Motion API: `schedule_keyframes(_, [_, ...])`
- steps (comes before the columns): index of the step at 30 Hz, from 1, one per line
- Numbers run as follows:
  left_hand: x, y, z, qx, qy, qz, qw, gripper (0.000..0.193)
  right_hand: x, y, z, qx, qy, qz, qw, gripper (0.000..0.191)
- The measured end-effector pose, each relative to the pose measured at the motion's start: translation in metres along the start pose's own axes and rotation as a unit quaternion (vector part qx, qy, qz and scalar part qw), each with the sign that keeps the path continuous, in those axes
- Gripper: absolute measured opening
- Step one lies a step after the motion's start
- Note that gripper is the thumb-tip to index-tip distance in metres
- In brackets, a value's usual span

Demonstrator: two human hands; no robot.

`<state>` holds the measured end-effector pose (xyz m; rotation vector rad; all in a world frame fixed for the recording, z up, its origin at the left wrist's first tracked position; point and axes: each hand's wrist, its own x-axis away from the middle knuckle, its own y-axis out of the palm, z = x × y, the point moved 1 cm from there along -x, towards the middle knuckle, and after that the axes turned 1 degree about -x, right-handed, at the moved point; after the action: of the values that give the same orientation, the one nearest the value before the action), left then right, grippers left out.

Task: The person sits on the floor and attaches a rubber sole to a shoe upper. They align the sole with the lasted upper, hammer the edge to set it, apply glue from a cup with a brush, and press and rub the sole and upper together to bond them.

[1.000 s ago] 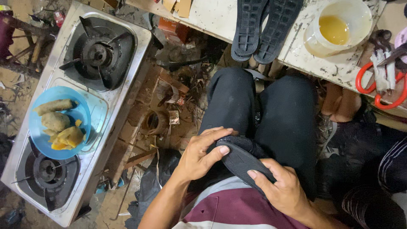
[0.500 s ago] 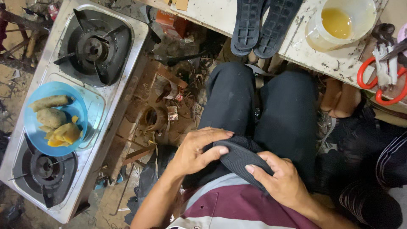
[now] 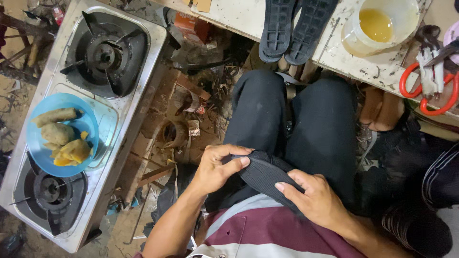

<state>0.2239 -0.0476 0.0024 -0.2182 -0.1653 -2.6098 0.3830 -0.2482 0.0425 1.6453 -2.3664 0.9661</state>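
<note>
From the head view, one black shoe sole [image 3: 265, 174] lies on the lap at 6 o'clock; the left hand [image 3: 217, 167] has its grip clenched on the sole's near end, the right hand [image 3: 313, 198] clasps its other side. At 12 o'clock, two more soles [image 3: 296, 26] hang over the tabletop [image 3: 239, 14]. One glue bowl [image 3: 380, 24] and red scissors [image 3: 420, 88] sit at 2 o'clock. At 9 o'clock a two-burner stove [image 3: 143, 62] carries one blue plate [image 3: 38, 148].

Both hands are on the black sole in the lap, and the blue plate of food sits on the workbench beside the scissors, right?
Not quite. In the head view the blue plate sits on the gas stove, not the workbench. Both the left hand and right hand do hold the black sole.
</note>
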Motion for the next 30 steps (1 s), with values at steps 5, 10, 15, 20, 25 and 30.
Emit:
schedule_keyframes(5, [0.001, -0.004, 0.007, -0.012, -0.034, -0.028, 0.999, 0.017, 0.0, 0.003, 0.001, -0.009, 0.04, -0.011, 0.999, 0.024])
schedule_keyframes(10, [0.002, -0.005, 0.017, -0.038, -0.016, -0.072, 0.997, 0.02, 0.002, 0.004, -0.001, -0.018, 0.041, -0.011, 0.999, 0.025])
schedule_keyframes(15, [-0.002, -0.007, 0.015, -0.029, -0.019, -0.078, 0.996, 0.018, -0.001, 0.004, -0.003, 0.008, 0.03, -0.01, 0.999, 0.027])
schedule_keyframes(20, [-0.004, -0.009, 0.016, -0.053, -0.015, -0.105, 0.993, 0.025, -0.005, 0.004, -0.005, 0.018, 0.039, -0.027, 0.999, 0.025])
schedule_keyframes(25, [-0.005, -0.004, 0.018, -0.075, 0.038, -0.125, 0.989, 0.032, -0.007, 0.005, -0.003, 0.029, 0.014, -0.024, 0.999, 0.026])
schedule_keyframes(30, [-0.005, -0.002, 0.016, -0.072, 0.041, -0.133, 0.988, 0.029, -0.006, 0.007, 0.002, 0.032, -0.024, -0.043, 0.998, 0.029])
